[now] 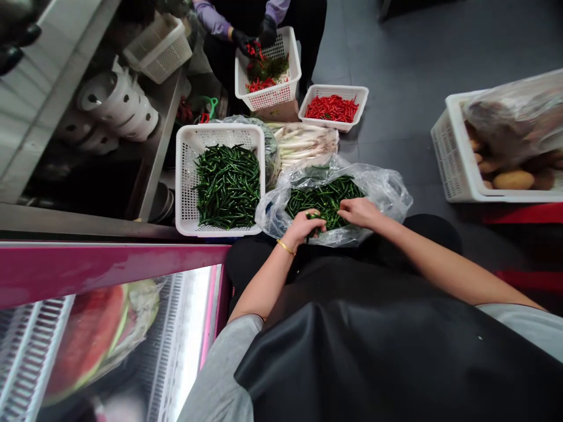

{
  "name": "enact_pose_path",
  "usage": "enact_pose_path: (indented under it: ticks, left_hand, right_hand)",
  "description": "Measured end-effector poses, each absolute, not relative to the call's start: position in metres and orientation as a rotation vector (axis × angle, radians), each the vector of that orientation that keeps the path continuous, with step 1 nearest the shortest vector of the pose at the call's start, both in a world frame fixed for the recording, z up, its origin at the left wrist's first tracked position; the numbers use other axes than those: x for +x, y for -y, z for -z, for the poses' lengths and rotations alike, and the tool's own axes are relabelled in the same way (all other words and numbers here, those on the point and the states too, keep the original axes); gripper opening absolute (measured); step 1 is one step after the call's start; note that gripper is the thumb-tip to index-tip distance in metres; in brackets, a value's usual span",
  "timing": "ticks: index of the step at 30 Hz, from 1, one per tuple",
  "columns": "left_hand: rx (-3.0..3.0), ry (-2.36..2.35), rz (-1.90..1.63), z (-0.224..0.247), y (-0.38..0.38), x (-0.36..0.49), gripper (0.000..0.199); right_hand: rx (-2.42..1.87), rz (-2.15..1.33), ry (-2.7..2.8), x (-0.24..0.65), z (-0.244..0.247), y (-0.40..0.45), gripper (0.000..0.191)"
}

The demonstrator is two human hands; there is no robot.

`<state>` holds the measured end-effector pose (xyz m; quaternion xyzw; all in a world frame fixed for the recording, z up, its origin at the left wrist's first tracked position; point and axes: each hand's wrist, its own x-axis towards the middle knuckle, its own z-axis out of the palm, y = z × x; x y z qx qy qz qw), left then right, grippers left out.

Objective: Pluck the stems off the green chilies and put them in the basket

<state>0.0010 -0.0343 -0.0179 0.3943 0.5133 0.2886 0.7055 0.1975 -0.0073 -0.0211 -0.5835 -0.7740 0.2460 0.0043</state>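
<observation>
Chilies (pixel 314 215) grasped in curled left hand (pixel 303 226), right hand (pixel 358 212) half-curled, its hold unclear

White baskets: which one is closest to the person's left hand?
The white basket of green chilies, beside the plastic bag under the left hand; the others sit farther off.

Cut watermelon (pixel 90 337) sits at lower left, while a white crate (pixel 450 155) at right holds what may be potatoes (pixel 513 180).
</observation>
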Motion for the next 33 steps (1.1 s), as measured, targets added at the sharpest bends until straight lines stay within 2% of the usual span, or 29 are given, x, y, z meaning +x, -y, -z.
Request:
enact_pose_path:
  ticks: [3, 6, 10, 14, 21, 24, 26, 29, 33]
  left_hand:
    - [1.043, -1.182, -0.875, -0.001, 0.023, -0.012, 0.02]
    - [1.337, -1.06, -0.827, -0.011, 0.014, -0.009, 0.023]
    - [1.263, -0.956, -0.661, -0.003, 0.022, 0.007, 0.028]
    - [1.139, -1.061, -0.668, 0.015, 0.039, 0.013, 0.029]
    - [0.761, -1.156, -0.998, -0.003, 0.04, -0.032, 0.031]
    - [0.843, -1.136, -1.008, -0.017, 0.042, -0.034, 0.029]
    - [0.882, -1.051, -0.889, -0.02, 0.046, -0.025, 0.03]
    - [0.83, -0.934, -0.675, -0.017, 0.052, -0.01, 0.033]
    - [0.763, -1.042, -0.754, -0.005, 0.057, 0.003, 0.032]
  right_hand:
    - [-1.678, -0.914, 2.443, 0.199, -0.001, 0.004, 0.019]
    - [-1.474, -0.952, 2.356, 0.197, -0.023, 0.006, 0.02]
    - [-1.467, -0.776, 2.213, 0.192, -0.035, 0.013, 0.019]
    - [-1.423, -0.592, 2.235, 0.181, -0.035, 0.026, 0.019]
    - [-1.415, -1.028, 2.036, 0.194, -0.053, 0.023, 0.02]
    - [-1.351, -1.276, 2.046, 0.195, -0.055, 0.021, 0.02]
    - [-1.318, -1.336, 2.06, 0.188, -0.053, 0.022, 0.02]
    - [-1.303, -1.149, 2.16, 0.176, -0.044, 0.026, 0.021]
    - [-1.307, -0.66, 2.367, 0.172, -0.033, 0.042, 0.023]
